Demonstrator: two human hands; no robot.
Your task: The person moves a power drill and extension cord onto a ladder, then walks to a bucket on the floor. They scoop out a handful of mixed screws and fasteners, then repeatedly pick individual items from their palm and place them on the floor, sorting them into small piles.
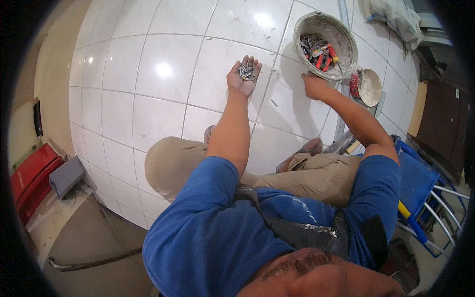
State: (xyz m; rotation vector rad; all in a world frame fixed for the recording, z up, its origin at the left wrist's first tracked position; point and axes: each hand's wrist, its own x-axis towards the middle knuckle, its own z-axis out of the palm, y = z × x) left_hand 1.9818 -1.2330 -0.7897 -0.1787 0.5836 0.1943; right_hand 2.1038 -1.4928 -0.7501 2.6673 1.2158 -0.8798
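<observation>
small metal fasteners (246, 73) lie in a loose heap on the palm of the left hand (240, 83), out over the white tiled floor (163, 114). that palm is turned up, its fingers slightly parted, gently cupped and pointing toward 12 o'clock, so the heap rests there rather than being gripped. the pieces lie jumbled, with no shared long axis. the right hand (316, 88) is at the lower left of a round, plaster-smeared bucket (349, 52), its fingers bent; their tips are partly out of sight, so i cannot tell how far they are closed or whether they have hold of anything. the relation that seems to count most is this: from the right fingers the heap lies toward 9 o'clock, well apart, while the bucket's mouth is close by toward 12 to 1. seen from the left palm, the bucket is toward 2 o'clock. inside it sit more dark, mixed bits (310, 43) and red-handled tools (324, 60). a single loose fastener (273, 103) lies on the tiles toward 4 o'clock of the left palm, its long axis running from about 10 to 4; the left hand looks slightly nearer to it.
</observation>
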